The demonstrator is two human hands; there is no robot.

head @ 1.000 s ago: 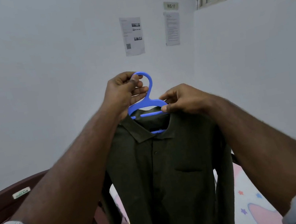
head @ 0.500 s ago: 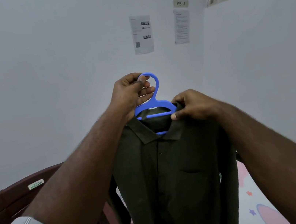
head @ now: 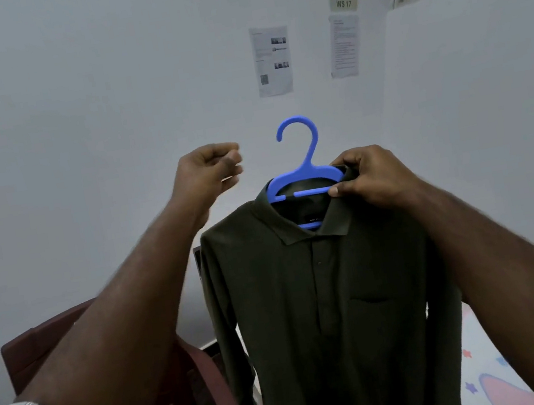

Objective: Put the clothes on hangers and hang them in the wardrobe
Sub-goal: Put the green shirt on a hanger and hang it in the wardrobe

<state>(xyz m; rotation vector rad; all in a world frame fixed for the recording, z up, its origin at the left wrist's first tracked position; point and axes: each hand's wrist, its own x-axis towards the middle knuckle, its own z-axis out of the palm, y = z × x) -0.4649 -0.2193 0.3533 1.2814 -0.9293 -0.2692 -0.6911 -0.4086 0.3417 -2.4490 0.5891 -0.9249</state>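
While the dark green shirt [head: 327,314] hung on the blue hanger [head: 303,176], hanger and collar were pinched by the right hand [head: 369,180]; nothing was held in the loosely curled left hand [head: 206,173].

The dark green shirt [head: 327,314] runs off the bottom edge, so its hem and cuffs are out of sight, and it covers the blue hanger's [head: 305,175] shoulders. The right hand [head: 372,176] hides the hanger's right end. The left hand [head: 209,172] is motion-blurred. Text on the two wall papers [head: 272,60] is too small to read. The maroon chair [head: 47,342] lies partly behind the left forearm
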